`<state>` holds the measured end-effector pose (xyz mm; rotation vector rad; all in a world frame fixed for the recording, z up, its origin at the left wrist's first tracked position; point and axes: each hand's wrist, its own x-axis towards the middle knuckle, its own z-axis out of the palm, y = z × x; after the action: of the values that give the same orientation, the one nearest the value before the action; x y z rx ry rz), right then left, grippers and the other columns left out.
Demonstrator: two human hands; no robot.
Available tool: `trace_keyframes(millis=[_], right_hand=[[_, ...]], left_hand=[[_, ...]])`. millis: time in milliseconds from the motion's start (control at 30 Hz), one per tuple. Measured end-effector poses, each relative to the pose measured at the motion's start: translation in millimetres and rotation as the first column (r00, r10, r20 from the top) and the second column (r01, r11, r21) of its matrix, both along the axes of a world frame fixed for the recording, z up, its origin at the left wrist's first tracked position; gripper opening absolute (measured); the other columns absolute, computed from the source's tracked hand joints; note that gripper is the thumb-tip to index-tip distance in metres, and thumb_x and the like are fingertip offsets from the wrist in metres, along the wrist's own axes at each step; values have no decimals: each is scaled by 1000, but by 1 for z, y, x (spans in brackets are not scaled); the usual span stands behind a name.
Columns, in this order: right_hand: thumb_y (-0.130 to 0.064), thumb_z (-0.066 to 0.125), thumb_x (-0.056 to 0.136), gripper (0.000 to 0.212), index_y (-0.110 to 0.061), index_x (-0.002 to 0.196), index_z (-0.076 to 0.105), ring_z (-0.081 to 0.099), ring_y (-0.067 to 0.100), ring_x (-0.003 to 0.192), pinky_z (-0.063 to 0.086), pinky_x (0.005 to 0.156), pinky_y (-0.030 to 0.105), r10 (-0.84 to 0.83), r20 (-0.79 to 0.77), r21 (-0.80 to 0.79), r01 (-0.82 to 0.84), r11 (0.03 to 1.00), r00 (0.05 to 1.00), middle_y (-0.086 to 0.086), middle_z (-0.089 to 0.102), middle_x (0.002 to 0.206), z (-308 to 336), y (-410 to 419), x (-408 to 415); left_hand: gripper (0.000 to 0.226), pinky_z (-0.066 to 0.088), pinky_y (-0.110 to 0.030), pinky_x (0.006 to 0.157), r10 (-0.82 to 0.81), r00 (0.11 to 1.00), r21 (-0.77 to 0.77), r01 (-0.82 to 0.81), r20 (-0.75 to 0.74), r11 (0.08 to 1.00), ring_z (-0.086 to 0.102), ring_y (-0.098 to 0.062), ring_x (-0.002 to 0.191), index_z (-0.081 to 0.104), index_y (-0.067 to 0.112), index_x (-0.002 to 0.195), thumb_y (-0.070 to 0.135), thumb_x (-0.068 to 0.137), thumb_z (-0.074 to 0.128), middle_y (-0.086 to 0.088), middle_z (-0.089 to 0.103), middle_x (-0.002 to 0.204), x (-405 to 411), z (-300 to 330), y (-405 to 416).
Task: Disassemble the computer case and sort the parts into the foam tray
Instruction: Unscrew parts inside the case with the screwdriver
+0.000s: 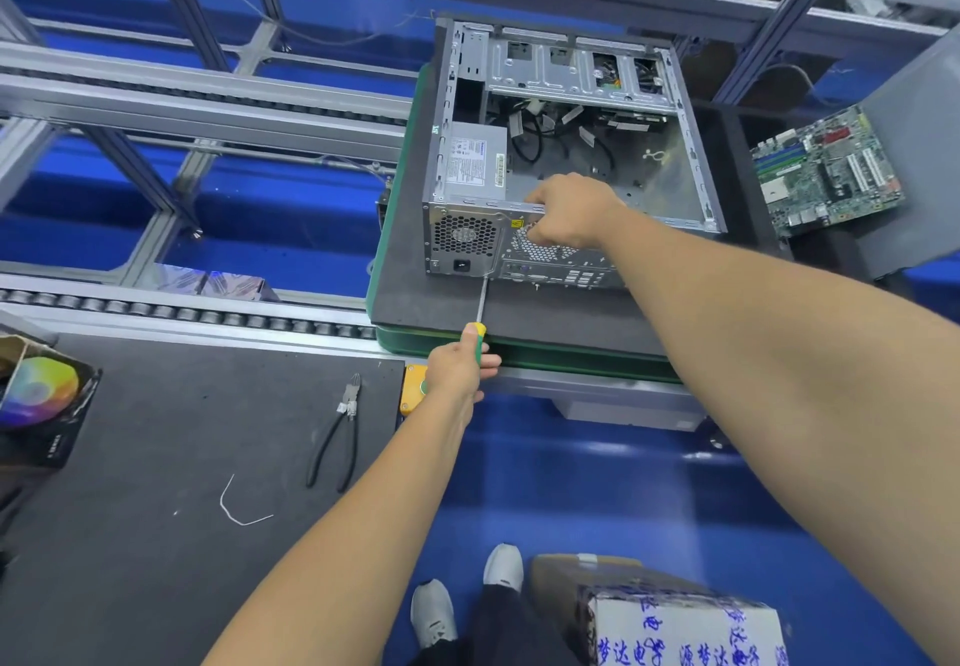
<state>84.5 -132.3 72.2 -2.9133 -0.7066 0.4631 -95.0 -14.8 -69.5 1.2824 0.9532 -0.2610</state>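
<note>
An open grey computer case (675, 166) lies on a dark foam tray (545, 317), its rear panel facing me. Inside it sit a power supply (475, 158) and loose black cables (566, 132). My left hand (460, 366) grips a screwdriver (482, 306) with a yellow-green handle; its shaft points up at the bottom edge of the case's rear panel, below the power supply. My right hand (569, 210) holds the top edge of the rear panel, fingers curled over the rim by the fan grille. A removed green motherboard (826, 171) lies on the foam to the right of the case.
Black-handled cutters (340, 431) and a white cut tie (236, 504) lie on the dark mat at my left. A boxed fan (39, 400) sits at the far left. A roller conveyor (182, 309) runs behind the mat. A taped cardboard box (675, 618) stands by my feet.
</note>
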Motion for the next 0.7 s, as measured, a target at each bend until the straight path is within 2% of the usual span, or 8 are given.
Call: trace_keyframes(millis=[100, 167, 267, 367, 467, 600, 667, 700], right_hand=[[-30, 65, 69, 13, -30, 73, 53, 52, 11, 59, 37, 56, 26, -3, -10, 0, 3, 1000, 1000, -7, 53, 54, 2, 0, -1], [-30, 65, 70, 11, -32, 73, 55, 52, 11, 59, 36, 56, 26, -6, -12, -8, 6, 1000, 1000, -7, 54, 55, 3, 0, -2], [-28, 66, 73, 34, -38, 61, 36, 45, 7, 56, 30, 54, 24, -13, -10, 13, 13, 1000, 1000, -10, 47, 54, 4, 0, -2], [-28, 67, 74, 38, -39, 61, 33, 43, 7, 56, 30, 53, 24, -13, -13, 19, 13, 1000, 1000, -10, 46, 55, 5, 0, -3], [-29, 66, 74, 37, -39, 61, 33, 45, 13, 59, 31, 54, 23, 7, -12, 25, -7, 1000, 1000, -12, 43, 57, 5, 0, -3], [-28, 66, 73, 26, -36, 69, 42, 52, 23, 70, 34, 57, 25, 17, -4, 18, -17, 1000, 1000, -12, 45, 58, 2, -1, -3], [-28, 66, 72, 14, -37, 74, 56, 55, 27, 75, 36, 58, 26, 35, -2, 10, -35, 999, 999, -12, 46, 59, 1, -1, -1], [-28, 66, 72, 12, -35, 82, 65, 56, 27, 77, 38, 60, 26, 31, 4, 3, -31, 1000, 1000, -12, 47, 60, 2, 0, -1]], left_hand=[[50, 45, -23, 48, 23, 999, -87, -26, -40, 996, 56, -11, 59, 70, 14, 94, 56, 104, 44, 4, 71, 73, 5, -1, -5], [49, 41, -21, 42, 46, 998, -124, -50, -30, 991, 51, -10, 55, 65, 14, 94, 58, 103, 45, 2, 68, 75, 4, -3, -8], [46, 42, -22, 41, 70, 998, -116, -68, 5, 991, 51, -13, 57, 53, 14, 100, 60, 96, 58, -8, 62, 85, -1, -6, -10], [50, 47, -24, 48, -16, 995, -47, 21, 95, 999, 50, -14, 61, 42, 21, 105, 43, 85, 82, -8, 58, 92, -8, -10, -13], [38, 49, -24, 54, 18, 988, -15, -16, 153, 1000, 52, -15, 69, 45, 22, 102, 23, 89, 81, -13, 57, 106, -12, -13, -19], [27, 58, -27, 61, 161, 969, -32, -158, 186, 987, 63, -13, 75, 55, 15, 100, 23, 90, 79, -13, 66, 101, -12, -17, -24], [28, 60, -30, 66, 163, 966, -11, -164, 199, 986, 71, -9, 77, 60, 15, 103, 29, 89, 80, -8, 71, 99, -14, -17, -23], [29, 58, -31, 68, 161, 963, -4, -164, 216, 987, 74, -7, 77, 61, 16, 105, 31, 90, 80, -6, 72, 99, -16, -17, -22]])
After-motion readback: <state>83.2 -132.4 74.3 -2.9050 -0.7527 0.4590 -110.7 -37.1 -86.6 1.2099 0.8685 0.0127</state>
